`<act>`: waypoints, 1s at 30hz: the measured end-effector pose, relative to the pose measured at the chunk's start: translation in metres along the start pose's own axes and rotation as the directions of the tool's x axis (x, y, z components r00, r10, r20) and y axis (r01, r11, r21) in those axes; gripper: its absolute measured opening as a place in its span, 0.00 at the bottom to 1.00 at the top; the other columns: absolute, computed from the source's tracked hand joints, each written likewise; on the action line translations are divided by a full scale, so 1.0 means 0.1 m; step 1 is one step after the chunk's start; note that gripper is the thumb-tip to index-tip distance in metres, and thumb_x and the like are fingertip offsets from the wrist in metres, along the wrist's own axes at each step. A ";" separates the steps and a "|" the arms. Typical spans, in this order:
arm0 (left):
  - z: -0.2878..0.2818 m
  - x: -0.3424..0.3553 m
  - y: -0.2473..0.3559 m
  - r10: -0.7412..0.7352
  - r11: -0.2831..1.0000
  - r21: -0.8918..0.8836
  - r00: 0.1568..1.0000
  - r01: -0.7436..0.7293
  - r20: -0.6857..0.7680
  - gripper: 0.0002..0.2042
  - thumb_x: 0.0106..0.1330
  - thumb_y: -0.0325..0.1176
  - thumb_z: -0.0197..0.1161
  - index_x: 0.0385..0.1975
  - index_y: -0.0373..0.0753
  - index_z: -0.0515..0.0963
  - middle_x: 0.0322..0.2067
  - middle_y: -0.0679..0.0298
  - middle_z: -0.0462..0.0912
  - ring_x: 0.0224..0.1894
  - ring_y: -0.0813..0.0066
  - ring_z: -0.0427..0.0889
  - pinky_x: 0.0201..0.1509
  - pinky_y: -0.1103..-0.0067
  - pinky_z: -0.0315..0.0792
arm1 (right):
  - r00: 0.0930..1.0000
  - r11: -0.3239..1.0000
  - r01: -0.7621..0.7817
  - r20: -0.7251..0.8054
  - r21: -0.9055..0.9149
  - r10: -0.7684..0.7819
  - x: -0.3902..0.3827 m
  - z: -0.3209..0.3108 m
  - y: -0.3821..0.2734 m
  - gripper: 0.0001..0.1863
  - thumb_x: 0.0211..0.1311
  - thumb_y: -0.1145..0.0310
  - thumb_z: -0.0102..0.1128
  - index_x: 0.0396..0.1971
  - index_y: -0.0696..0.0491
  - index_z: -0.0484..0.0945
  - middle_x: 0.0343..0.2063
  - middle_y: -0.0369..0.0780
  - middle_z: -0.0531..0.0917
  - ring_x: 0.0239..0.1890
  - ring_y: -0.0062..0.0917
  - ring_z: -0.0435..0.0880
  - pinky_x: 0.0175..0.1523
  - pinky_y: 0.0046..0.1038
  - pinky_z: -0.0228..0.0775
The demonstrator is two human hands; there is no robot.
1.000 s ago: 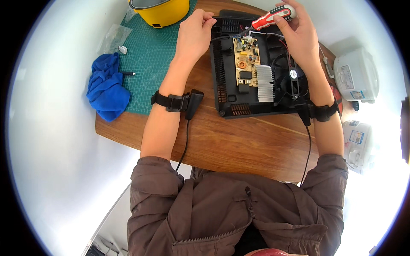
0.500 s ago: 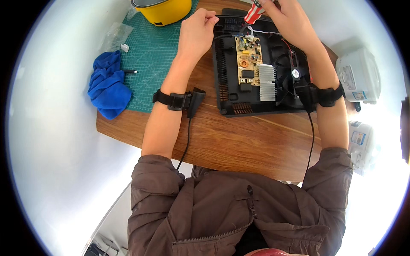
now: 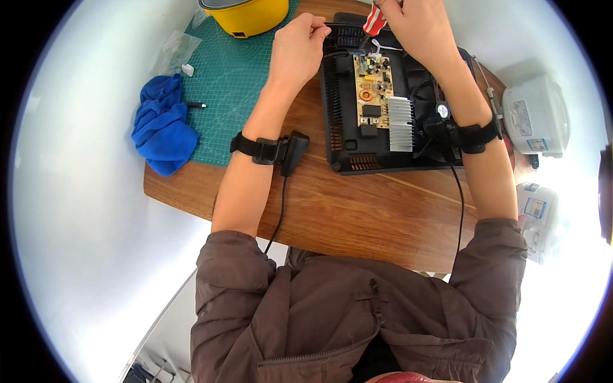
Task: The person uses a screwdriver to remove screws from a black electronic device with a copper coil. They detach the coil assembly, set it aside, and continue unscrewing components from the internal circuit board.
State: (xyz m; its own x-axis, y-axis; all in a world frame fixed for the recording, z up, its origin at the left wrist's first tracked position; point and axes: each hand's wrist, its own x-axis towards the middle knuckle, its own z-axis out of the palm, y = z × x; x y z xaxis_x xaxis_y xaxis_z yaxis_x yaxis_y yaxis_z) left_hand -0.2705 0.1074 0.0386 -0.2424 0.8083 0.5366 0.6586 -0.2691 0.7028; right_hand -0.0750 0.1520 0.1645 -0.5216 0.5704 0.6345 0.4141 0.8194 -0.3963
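Note:
My right hand (image 3: 418, 29) grips a screwdriver (image 3: 375, 22) by its red and white striped handle. Its dark shaft slants down toward the far end of a tan circuit board (image 3: 361, 83), close to a white connector; where the tip rests is too small to tell. The board sits in an open black appliance housing (image 3: 350, 143), beside a finned silver heatsink (image 3: 401, 124) and a black fan (image 3: 434, 105). At the housing's far left corner my left hand (image 3: 299, 48) is closed with its fingertips pinched. What they hold, if anything, cannot be made out.
A green cutting mat (image 3: 230, 96) carries a blue cloth (image 3: 165, 127), a yellow container (image 3: 252, 18) and a clear plastic bag (image 3: 179, 51). White lidded containers (image 3: 536, 112) stand at the right. Right of the housing lies a thin metal-shafted tool (image 3: 485, 80). The wooden tabletop (image 3: 357, 210) curves toward me.
My right hand and forearm have shifted left, and the screwdriver has moved slightly left with them. This uncovers the thin tool on the right. My left hand has barely moved.

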 end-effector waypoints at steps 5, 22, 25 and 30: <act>-0.01 -0.02 0.03 0.008 1.000 -0.015 1.000 -0.008 -0.018 0.10 0.70 0.32 0.66 0.43 0.31 0.83 0.37 0.52 0.89 0.39 0.58 0.88 0.46 0.70 0.80 | 0.976 0.931 -0.219 0.080 0.291 0.205 -0.05 0.00 0.00 0.09 0.75 0.72 0.54 0.49 0.59 0.72 0.27 0.42 0.83 0.28 0.28 0.86 0.35 0.30 0.77; -0.05 -0.01 0.06 0.078 0.997 -0.011 0.997 -0.079 -0.025 0.08 0.69 0.28 0.64 0.41 0.30 0.80 0.37 0.48 0.86 0.40 0.51 0.87 0.45 0.68 0.79 | 0.982 0.881 0.105 0.186 -0.461 -0.019 0.13 -0.26 0.00 0.16 0.74 0.57 0.55 0.46 0.56 0.73 0.21 0.49 0.83 0.30 0.53 0.84 0.38 0.47 0.74; -0.03 -0.01 0.11 0.056 0.997 -0.050 0.997 -0.058 -0.044 0.07 0.67 0.26 0.65 0.40 0.29 0.79 0.37 0.45 0.84 0.41 0.46 0.85 0.46 0.66 0.79 | 0.971 0.936 0.207 0.176 -0.283 -0.161 0.06 -0.27 0.05 0.12 0.72 0.63 0.54 0.45 0.57 0.73 0.21 0.49 0.83 0.29 0.51 0.84 0.38 0.45 0.75; -0.03 0.00 0.08 0.020 0.998 -0.066 0.999 -0.022 -0.025 0.07 0.67 0.26 0.65 0.40 0.29 0.79 0.36 0.45 0.84 0.41 0.48 0.86 0.45 0.66 0.79 | 0.880 0.969 -0.248 0.418 -0.006 0.228 0.18 -0.40 -0.17 0.11 0.67 0.70 0.52 0.45 0.58 0.74 0.31 0.50 0.85 0.37 0.40 0.87 0.45 0.38 0.77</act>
State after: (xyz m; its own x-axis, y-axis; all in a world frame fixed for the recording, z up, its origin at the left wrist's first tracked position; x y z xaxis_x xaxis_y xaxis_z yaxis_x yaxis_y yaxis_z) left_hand -0.2673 0.1036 0.0450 -0.2471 0.7891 0.5624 0.6154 -0.3205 0.7201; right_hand -0.0617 0.1457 0.2090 -0.6763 0.7116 0.1906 0.5350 0.6523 -0.5369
